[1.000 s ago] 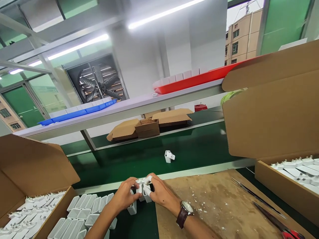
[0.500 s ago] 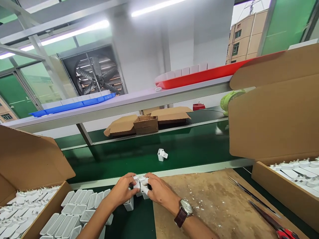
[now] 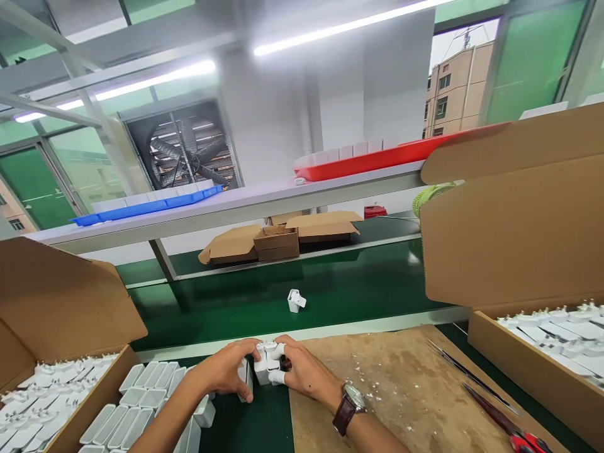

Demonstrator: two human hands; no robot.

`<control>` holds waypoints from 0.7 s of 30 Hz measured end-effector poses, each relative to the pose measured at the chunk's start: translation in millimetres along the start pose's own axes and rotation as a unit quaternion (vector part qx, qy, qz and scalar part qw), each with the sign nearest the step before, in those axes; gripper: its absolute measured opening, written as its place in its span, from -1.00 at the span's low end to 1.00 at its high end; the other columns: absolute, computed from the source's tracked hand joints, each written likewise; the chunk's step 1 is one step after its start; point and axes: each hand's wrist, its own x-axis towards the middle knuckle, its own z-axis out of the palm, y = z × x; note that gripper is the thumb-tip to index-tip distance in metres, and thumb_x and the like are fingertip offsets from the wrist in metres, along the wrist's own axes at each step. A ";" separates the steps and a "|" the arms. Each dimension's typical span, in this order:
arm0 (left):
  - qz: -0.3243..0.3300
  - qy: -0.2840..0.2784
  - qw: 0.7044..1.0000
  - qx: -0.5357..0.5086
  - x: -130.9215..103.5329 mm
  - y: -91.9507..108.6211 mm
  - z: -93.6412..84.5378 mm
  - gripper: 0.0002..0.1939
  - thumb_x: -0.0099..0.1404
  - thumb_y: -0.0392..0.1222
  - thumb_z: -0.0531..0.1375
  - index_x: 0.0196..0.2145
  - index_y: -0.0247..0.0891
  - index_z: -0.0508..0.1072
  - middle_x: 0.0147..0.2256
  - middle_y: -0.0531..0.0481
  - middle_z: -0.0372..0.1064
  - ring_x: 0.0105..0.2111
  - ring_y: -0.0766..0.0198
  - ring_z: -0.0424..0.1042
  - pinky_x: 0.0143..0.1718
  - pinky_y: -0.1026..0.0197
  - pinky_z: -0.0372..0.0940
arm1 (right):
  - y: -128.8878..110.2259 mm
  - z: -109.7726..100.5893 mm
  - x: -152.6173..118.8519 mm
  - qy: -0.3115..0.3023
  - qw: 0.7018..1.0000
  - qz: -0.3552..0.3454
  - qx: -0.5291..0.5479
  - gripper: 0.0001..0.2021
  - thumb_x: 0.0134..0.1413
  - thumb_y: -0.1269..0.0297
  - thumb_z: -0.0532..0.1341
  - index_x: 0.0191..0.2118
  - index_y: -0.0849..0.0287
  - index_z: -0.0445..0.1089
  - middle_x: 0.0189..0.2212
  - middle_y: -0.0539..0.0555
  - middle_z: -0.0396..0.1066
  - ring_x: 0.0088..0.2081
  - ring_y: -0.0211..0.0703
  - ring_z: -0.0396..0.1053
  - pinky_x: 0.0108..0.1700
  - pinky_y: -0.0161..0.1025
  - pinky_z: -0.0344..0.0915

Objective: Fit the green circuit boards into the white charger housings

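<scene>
Near the front edge of the green belt, my left hand (image 3: 226, 370) has its thumb and fingers around a white plastic case (image 3: 245, 380) standing on the green surface. My right hand (image 3: 302, 366), with white covers on its fingertips and a watch on the wrist, grips one of two white cases (image 3: 267, 363) that stand side by side. My left fingertips reach the top of this pair. Another small white case with a tilted piece on it (image 3: 296, 301) sits alone on the belt beyond my hands.
Rows of white cases (image 3: 113, 428) stand at left beside a cardboard box (image 3: 94, 402) of white parts. A stained brown board (image 3: 377, 371) holds tweezers (image 3: 472, 376) and red-handled scissors (image 3: 509, 428). Another parts box (image 3: 533, 358) is at right.
My left hand has spread and shifted from the paired cases to the separate case on their left. My right hand stays at the pair. The camera view has moved slightly.
</scene>
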 end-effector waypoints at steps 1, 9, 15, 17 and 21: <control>-0.003 -0.001 1.000 0.003 -1.0 0.5 0.3 -0.37 -0.19 -0.41 0.59 -0.16 -0.10 0.53 0.16 0.04 0.48 0.14 0.02 0.44 0.16 0.14 0.30 | 0.5 1.5 -0.6 0.000 1.000 0.000 0.003 -0.82 -0.01 0.49 0.35 -0.26 0.12 0.47 -0.06 0.07 0.48 -0.15 -0.06 0.46 -0.14 -0.22 0.37; -0.009 0.007 1.000 -0.003 -3.8 9.9 8.7 -0.76 0.03 -0.38 0.48 -0.40 -0.19 0.52 0.03 -0.02 0.50 0.02 0.09 0.47 0.05 0.18 0.29 | 2.8 8.8 -4.2 0.005 0.999 0.016 0.033 -0.73 -0.03 0.25 0.48 -0.26 0.12 0.41 -0.18 0.01 0.44 -0.26 -0.15 0.35 -0.22 -0.24 0.26; 0.002 -0.016 0.999 -0.039 -9.4 21.4 -22.9 -0.68 -0.02 0.02 0.58 -0.40 -0.15 0.64 0.21 -0.12 0.47 0.17 -0.16 0.48 0.18 -0.04 0.35 | 13.6 0.8 -2.4 0.069 0.991 0.061 0.097 -0.68 0.20 -0.06 0.31 -0.30 0.12 0.44 -0.15 0.04 0.49 -0.34 -0.21 0.35 -0.24 -0.24 0.30; 0.016 0.015 0.998 -0.056 -4.5 27.1 -43.8 -0.66 0.18 0.18 0.45 -0.35 -0.15 0.64 0.24 -0.16 0.45 0.25 -0.14 0.43 0.24 -0.05 0.34 | 24.6 0.3 -0.8 0.110 0.981 0.099 0.124 -0.56 0.40 -0.13 0.03 -0.29 0.12 0.41 -0.18 0.08 0.49 -0.32 -0.17 0.42 -0.26 -0.24 0.36; 0.027 0.081 0.995 -0.053 26.7 30.9 -66.3 -0.58 0.42 0.20 0.19 -0.09 -0.19 0.58 0.23 -0.23 0.44 0.16 -0.03 0.50 0.17 -0.02 0.43 | 47.2 6.6 0.0 0.149 0.960 0.184 0.150 -0.59 0.42 -0.10 -0.03 -0.26 0.09 0.33 -0.35 0.08 0.51 -0.38 -0.12 0.49 -0.38 -0.27 0.36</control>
